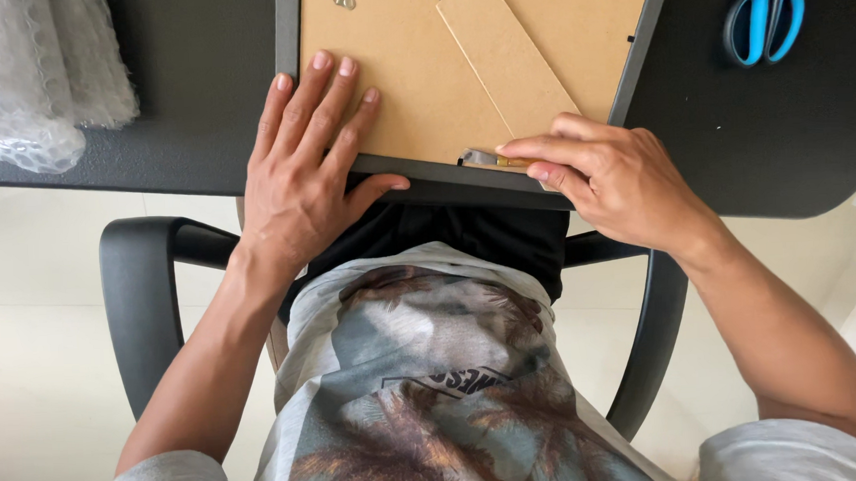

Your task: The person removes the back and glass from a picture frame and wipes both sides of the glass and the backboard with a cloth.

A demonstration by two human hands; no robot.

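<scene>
Pinning the face-down dark-framed brown-backed picture frame (412, 87) at nine o'clock, the flat, empty left hand (304, 164) should press firmly while the right hand (603, 180), fingertips pinched on a small metal retaining tab (480, 157) at six o'clock, bends it gently.

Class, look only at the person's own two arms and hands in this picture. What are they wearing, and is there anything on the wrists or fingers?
Both arms are bare from the upper arm down. Short light grey sleeves show at the shoulders, part of a grey T-shirt with a palm-tree print. The left hand and the right hand are ungloved. No watch, bracelet or ring shows on either one.
</scene>
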